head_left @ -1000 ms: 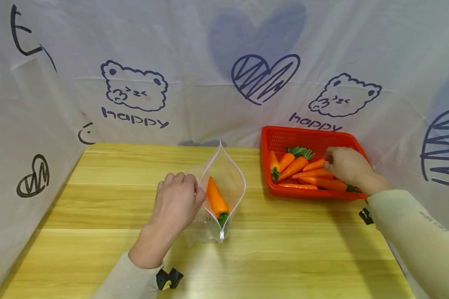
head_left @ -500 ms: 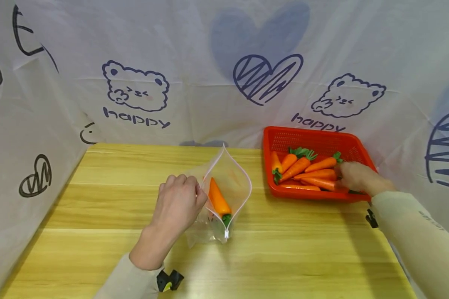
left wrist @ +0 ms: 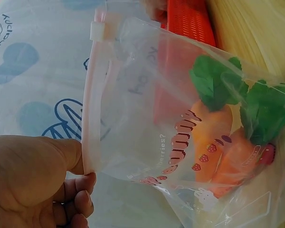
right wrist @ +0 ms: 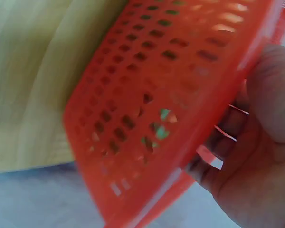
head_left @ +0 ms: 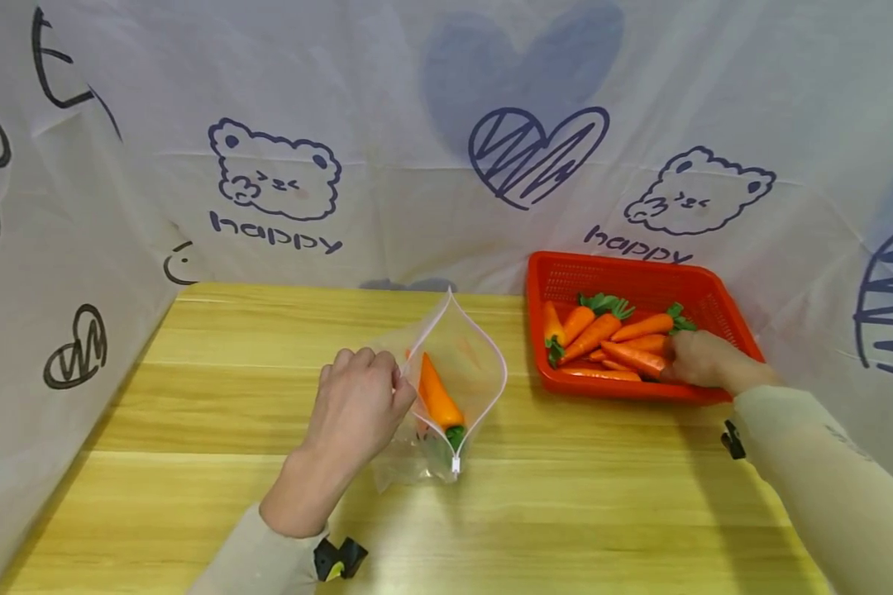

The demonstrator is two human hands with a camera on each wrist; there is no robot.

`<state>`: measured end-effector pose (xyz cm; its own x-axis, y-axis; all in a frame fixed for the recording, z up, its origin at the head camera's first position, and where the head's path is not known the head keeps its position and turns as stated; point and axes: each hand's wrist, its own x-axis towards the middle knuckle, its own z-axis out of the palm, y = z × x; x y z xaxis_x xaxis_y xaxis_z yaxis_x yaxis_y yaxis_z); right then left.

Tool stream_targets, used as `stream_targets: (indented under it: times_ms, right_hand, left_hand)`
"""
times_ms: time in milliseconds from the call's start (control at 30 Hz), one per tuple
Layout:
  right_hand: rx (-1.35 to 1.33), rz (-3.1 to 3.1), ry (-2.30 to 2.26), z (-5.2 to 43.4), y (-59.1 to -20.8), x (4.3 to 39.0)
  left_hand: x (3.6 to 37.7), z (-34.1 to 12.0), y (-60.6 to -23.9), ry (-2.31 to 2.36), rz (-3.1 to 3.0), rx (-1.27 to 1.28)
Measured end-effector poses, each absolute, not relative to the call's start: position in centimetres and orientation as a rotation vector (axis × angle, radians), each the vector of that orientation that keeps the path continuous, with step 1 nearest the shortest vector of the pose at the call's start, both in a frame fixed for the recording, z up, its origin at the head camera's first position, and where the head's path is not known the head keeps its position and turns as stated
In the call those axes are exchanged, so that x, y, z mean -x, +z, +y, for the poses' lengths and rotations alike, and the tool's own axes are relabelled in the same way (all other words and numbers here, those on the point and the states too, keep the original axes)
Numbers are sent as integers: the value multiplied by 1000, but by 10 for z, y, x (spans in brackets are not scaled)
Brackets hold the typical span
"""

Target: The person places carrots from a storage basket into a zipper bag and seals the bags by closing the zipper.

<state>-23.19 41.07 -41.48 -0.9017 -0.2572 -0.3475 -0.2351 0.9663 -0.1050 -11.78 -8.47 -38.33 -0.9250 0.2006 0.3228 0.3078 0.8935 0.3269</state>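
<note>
My left hand (head_left: 360, 405) pinches the pink zip edge of a clear slider bag (left wrist: 133, 95) between thumb and fingers. The bag's mouth gapes in the head view, its white slider (head_left: 456, 464) at the near end. Inside are two orange carrots (head_left: 439, 397) with green leafy tops, best seen in the left wrist view. At the right, my right hand (head_left: 703, 359) reaches into a red basket (head_left: 539, 285) and grips the thick end of a carrot (head_left: 632, 358). Its fingertips are hidden behind the basket's rim in the right wrist view.
Several other carrots (head_left: 591, 335) lie in the basket, at the back right of the wood-grain table (head_left: 253, 330). A white cloth (head_left: 387, 190) with bear and heart drawings hangs behind and at the sides.
My right hand has moved from the basket's back carrots to the near right, and the carrot there has tilted with its tip shifted. The left hand keeps holding the bag.
</note>
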Motion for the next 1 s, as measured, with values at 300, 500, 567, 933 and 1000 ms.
stream_targets:
  times_ms: [300, 500, 567, 933, 1000]
  right_hand:
    - [222, 2918, -15, 381, -422, 242]
    - [177, 2932, 61, 371, -430, 243]
    - [165, 2930, 68, 368, -432, 243]
    - [180, 2970, 108, 360, -431, 244]
    - [199, 3013, 127, 359, -428, 245]
  left_hand:
    - [118, -84, -384, -542, -2777, 384]
    - [118, -82, -384, -547, -2784, 384]
    - [118, -81, -384, -551, -2780, 383]
    - [119, -78, -386, -545, -2787, 383]
    - [119, -78, -386, -541, -2787, 382]
